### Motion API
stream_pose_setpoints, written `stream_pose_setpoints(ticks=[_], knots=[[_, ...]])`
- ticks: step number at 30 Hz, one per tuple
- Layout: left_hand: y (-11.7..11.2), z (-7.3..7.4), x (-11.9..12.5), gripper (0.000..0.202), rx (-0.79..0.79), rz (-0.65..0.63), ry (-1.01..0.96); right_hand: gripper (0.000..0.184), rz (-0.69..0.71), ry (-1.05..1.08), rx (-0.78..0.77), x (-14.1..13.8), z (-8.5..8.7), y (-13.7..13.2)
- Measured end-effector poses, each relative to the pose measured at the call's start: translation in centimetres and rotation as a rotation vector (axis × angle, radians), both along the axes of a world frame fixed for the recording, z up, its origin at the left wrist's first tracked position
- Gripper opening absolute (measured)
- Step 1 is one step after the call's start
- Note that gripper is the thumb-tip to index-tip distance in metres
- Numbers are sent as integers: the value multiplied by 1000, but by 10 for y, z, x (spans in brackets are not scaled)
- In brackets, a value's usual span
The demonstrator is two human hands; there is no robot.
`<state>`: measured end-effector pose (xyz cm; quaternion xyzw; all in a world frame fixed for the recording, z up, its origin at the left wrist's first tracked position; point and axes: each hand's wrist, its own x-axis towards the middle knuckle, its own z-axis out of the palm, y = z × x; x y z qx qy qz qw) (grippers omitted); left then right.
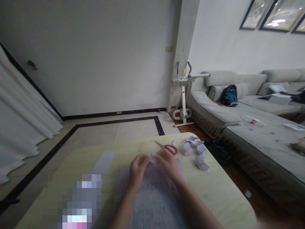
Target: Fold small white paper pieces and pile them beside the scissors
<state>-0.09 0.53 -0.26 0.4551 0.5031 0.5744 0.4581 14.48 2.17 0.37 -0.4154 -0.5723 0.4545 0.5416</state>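
Between my fingertips is a small piece of white paper [153,158], blurred by motion. My left hand [138,167] pinches its left side, and my right hand [168,162] closes on its right side. Beneath both hands lies a large printed sheet [156,200] on the pale wooden table [221,190]. Just beyond my right hand rest red-handled scissors [171,149], blades pointing left. Several folded pale paper pieces [187,149] are grouped at the table's far right corner. Over to the left, a flat white paper strip [104,162] lies on the tabletop.
A pixelated patch [81,200] covers something at the table's left front. Past the right edge are a black plastic bag [218,152] and a grey sofa [257,133] with a blue backpack [229,95]. A white exercise machine [183,98] stands by the wall.
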Motion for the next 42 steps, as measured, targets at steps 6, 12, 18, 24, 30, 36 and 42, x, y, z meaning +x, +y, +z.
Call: stream_pose_setpoints(ticks=[6,12,18,24,30,36,42], knots=[[2,-1,-3,21,-16,-16,44,20,31,27,-28,1,3,0],[6,-8,-9,26,-46,-24,74,24,30,-24,-60,4,7,0],[4,-6,-6,27,-32,-81,7,24,48,-86,-17,7,5,1],[1,2,-4,23,-30,-18,53,23,18,-55,-3,3,2,0],[-1,3,-2,29,-26,-32,-34,22,58,-95,-55,5,2,0],[-3,8,0,30,-25,-53,-64,20,29,-83,-96,5,11,-3],[-1,4,1,27,-22,-47,-19,20,31,-4,-193,3,14,-5]])
